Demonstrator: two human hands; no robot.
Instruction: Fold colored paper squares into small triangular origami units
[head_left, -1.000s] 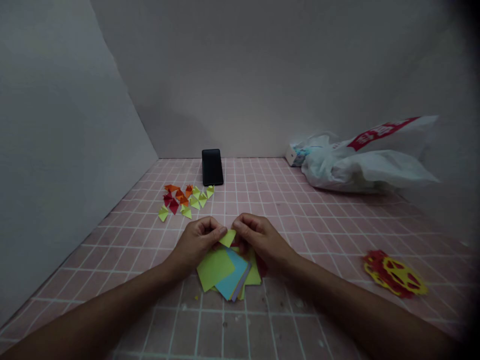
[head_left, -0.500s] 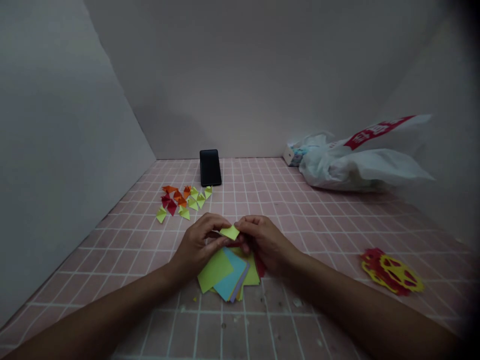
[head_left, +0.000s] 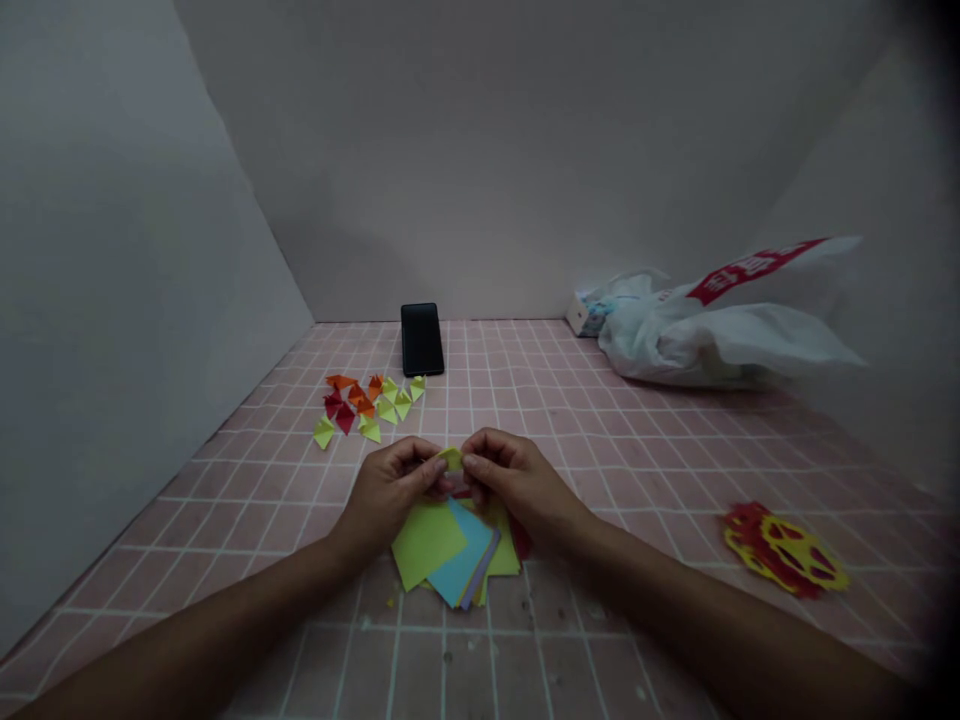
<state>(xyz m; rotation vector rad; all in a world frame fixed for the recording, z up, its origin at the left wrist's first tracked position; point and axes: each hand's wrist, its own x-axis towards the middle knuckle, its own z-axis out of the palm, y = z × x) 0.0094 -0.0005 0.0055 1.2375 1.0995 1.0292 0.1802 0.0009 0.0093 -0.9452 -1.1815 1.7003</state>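
A small folded piece of yellow paper [head_left: 451, 459] is pinched between my two hands above the table. My left hand [head_left: 390, 490] grips its left side between thumb and fingers. On its right side, the thumb and fingertips of my right hand [head_left: 521, 485] close on the edge. Right below lies a fanned stack of square paper sheets [head_left: 431, 545] in yellow-green, blue, purple and red, partly covered by my hands. Several small folded paper pieces [head_left: 367, 405] in red, orange and yellow are grouped beyond my left hand.
A black phone [head_left: 422, 340] leans upright near the back wall. At the back right lies a white plastic bag [head_left: 697, 340] beside a small box [head_left: 579, 313]. Red and yellow paper cut-outs [head_left: 787, 550] rest on the right. Pale walls enclose the pink tiled tabletop [head_left: 525, 400].
The folded yellow paper has turned and shows less of its face. My left hand has shifted slightly left and down, its thumb now on the paper.
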